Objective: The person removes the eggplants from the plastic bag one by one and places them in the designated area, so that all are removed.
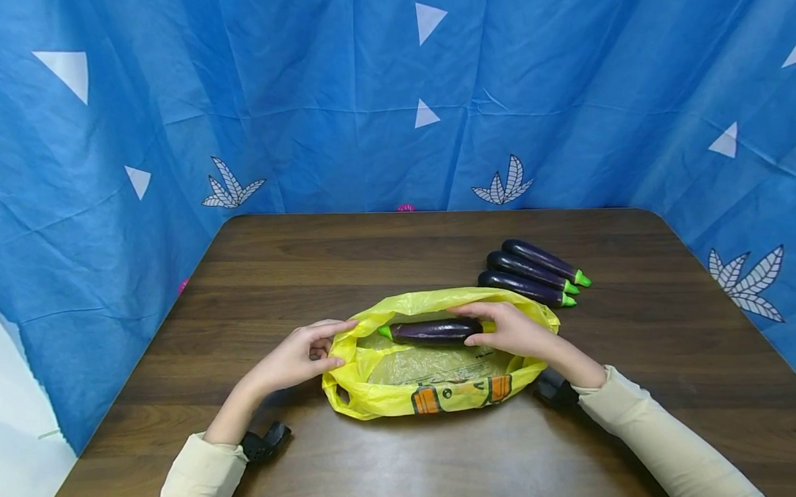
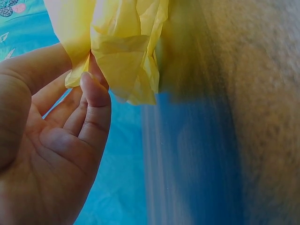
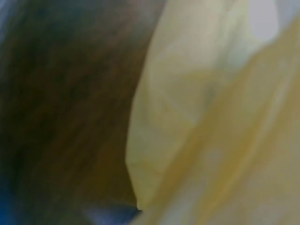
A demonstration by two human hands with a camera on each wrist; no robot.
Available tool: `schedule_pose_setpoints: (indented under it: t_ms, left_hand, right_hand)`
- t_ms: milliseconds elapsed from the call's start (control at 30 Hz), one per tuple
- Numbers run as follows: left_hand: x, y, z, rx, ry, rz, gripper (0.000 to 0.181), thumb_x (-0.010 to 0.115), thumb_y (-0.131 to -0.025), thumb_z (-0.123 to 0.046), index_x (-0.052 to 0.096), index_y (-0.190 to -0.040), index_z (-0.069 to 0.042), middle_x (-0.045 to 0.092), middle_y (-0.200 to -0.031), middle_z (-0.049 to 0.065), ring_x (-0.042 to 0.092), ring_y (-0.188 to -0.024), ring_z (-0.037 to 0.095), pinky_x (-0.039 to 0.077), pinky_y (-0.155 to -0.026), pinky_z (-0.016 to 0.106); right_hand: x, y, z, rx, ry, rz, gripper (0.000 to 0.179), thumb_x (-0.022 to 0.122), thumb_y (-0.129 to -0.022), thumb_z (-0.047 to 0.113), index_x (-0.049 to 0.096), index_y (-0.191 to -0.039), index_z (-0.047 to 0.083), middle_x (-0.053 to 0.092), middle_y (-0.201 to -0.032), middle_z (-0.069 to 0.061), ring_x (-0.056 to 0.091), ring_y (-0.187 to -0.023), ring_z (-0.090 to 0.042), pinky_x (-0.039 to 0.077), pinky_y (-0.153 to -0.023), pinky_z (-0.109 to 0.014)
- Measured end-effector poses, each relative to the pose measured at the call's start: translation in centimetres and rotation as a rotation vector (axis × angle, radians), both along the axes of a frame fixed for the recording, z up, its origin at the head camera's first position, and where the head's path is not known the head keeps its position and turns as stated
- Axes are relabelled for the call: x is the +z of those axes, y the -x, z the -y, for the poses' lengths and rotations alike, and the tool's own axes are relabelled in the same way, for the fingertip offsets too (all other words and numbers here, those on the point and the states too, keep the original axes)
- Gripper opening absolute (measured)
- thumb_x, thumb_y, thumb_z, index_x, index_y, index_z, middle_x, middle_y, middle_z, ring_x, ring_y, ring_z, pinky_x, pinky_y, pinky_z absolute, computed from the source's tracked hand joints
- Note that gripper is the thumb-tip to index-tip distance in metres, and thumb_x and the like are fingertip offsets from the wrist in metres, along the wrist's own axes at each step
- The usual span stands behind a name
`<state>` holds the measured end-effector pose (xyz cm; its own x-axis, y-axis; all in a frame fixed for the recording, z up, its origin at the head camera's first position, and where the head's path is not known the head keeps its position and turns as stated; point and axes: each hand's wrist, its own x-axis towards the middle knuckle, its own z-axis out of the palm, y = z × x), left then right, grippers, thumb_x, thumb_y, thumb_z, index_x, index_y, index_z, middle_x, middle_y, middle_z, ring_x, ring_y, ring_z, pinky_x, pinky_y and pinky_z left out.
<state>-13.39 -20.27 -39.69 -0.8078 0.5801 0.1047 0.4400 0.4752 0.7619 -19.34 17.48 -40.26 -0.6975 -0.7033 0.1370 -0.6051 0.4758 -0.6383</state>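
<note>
A yellow plastic bag (image 1: 403,402) lies on the table with its mouth spread wide. Inside it, one dark purple eggplant (image 1: 434,331) lies crosswise, its green stem end to the left. My right hand (image 1: 513,328) reaches into the bag and holds the eggplant's right end between thumb and fingers. At the bag's left edge, my left hand (image 1: 306,354) grips the rim; in the left wrist view the fingers of this hand (image 2: 61,126) pinch the yellow plastic (image 2: 124,61). The right wrist view shows mostly blurred yellow bag (image 3: 225,154), and the right hand is hidden there.
Three more eggplants (image 1: 524,286) lie side by side behind the bag's right end, green stems to the right. The brown wooden table (image 1: 293,259) meets a blue patterned curtain (image 1: 329,148) at its back and sides. Black wrist cameras (image 1: 266,442) sit below the wrists.
</note>
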Motion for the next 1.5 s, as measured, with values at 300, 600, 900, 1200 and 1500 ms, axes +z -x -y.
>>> schedule_pose_setpoints:
  t_ms: [300,600,900,1200,1500]
  left_hand:
    - [-0.10,-0.01,-0.01,0.000,0.000,-0.010,0.058,0.069,-0.084,-0.001,0.046,-0.138,-0.003,0.051,-0.124,0.011,0.049,-0.063,0.009,0.046,-0.057,0.025]
    - [-0.04,0.09,-0.03,0.001,0.005,-0.005,0.059,0.069,-0.084,-0.003,0.046,-0.138,-0.004,0.051,-0.124,0.011,0.050,-0.064,0.010,0.047,-0.058,0.026]
    - [0.01,0.09,-0.03,0.001,0.004,-0.006,0.058,0.069,-0.084,-0.002,0.046,-0.138,-0.003,0.051,-0.124,0.011,0.049,-0.063,0.009,0.046,-0.057,0.025]
    - [0.12,-0.02,-0.09,-0.004,-0.007,0.002,0.058,0.068,-0.084,-0.001,0.046,-0.137,-0.002,0.051,-0.124,0.012,0.048,-0.062,0.008,0.046,-0.058,0.025]
    - [0.26,-0.14,-0.09,-0.008,-0.026,0.001,0.058,0.069,-0.084,-0.002,0.046,-0.137,-0.001,0.050,-0.126,0.012,0.048,-0.062,0.008,0.046,-0.057,0.025]
  right_hand:
    - [0.03,-0.11,-0.17,0.020,-0.029,0.007,0.045,0.071,-0.084,0.012,0.060,-0.128,0.016,0.059,-0.123,-0.001,0.052,-0.087,-0.014,0.043,-0.072,-0.033]
    - [0.03,-0.07,-0.24,0.032,-0.055,0.015,0.049,0.072,-0.083,0.013,0.058,-0.130,0.015,0.058,-0.124,-0.002,0.053,-0.087,-0.014,0.043,-0.071,-0.032]
    - [-0.28,-0.06,-0.11,0.066,-0.088,-0.047,0.059,0.075,-0.080,0.013,0.053,-0.134,0.013,0.054,-0.130,-0.003,0.053,-0.105,-0.014,0.046,-0.081,-0.034]
    - [-0.20,-0.33,-0.19,0.108,-0.054,-0.074,0.058,0.074,-0.082,0.014,0.052,-0.135,0.015,0.055,-0.128,-0.004,0.052,-0.111,-0.017,0.046,-0.085,-0.037]
    - [0.52,-0.92,-0.51,0.141,0.186,0.025,0.052,0.069,-0.086,0.014,0.051,-0.135,0.012,0.053,-0.130,-0.001,0.055,-0.099,-0.013,0.046,-0.081,-0.031]
